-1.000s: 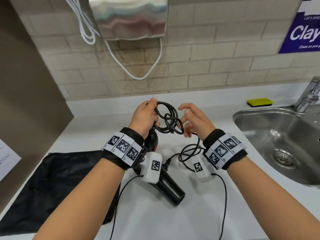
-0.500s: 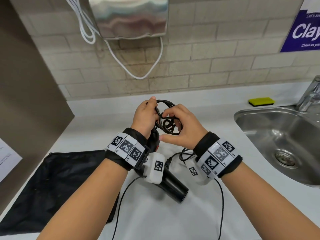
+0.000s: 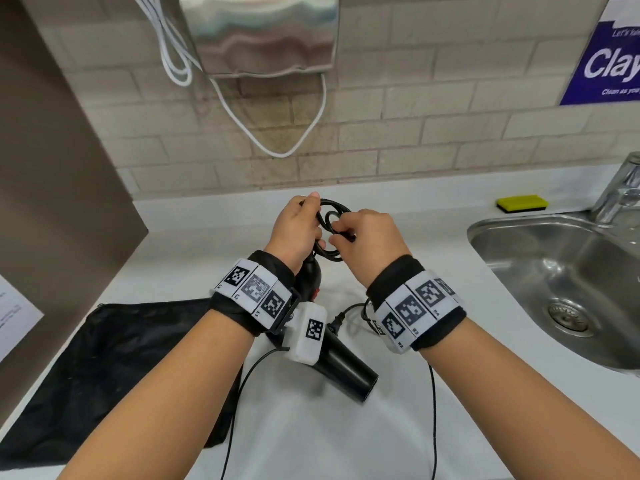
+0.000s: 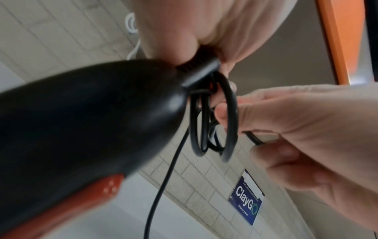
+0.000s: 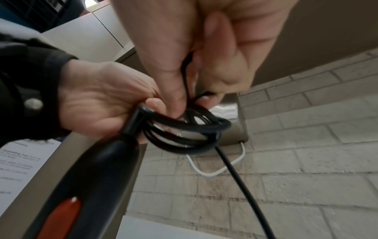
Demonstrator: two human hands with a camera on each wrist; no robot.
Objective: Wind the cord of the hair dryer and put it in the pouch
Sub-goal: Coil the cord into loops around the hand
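The black hair dryer (image 3: 341, 368) with a red switch (image 4: 81, 202) is held above the white counter, nozzle toward me. My left hand (image 3: 298, 230) grips the end of its handle (image 5: 131, 126) together with several coils of the black cord (image 3: 330, 216). My right hand (image 3: 367, 237) pinches a strand of cord (image 5: 185, 77) against the coils (image 5: 190, 129). The loose rest of the cord (image 3: 433, 410) hangs down, and its plug (image 3: 337, 322) lies on the counter under my wrists. The black pouch (image 3: 114, 368) lies flat at the left.
A steel sink (image 3: 561, 282) with a tap (image 3: 620, 192) is set into the counter on the right. A yellow sponge (image 3: 522, 203) lies behind it. A steel hand dryer (image 3: 259, 32) with a white cable (image 3: 277, 147) hangs on the brick wall. A brown panel (image 3: 52, 185) stands at left.
My right hand has moved left from beside the coils onto them and now pinches the cord. The left hand has kept its grip and stayed almost still.
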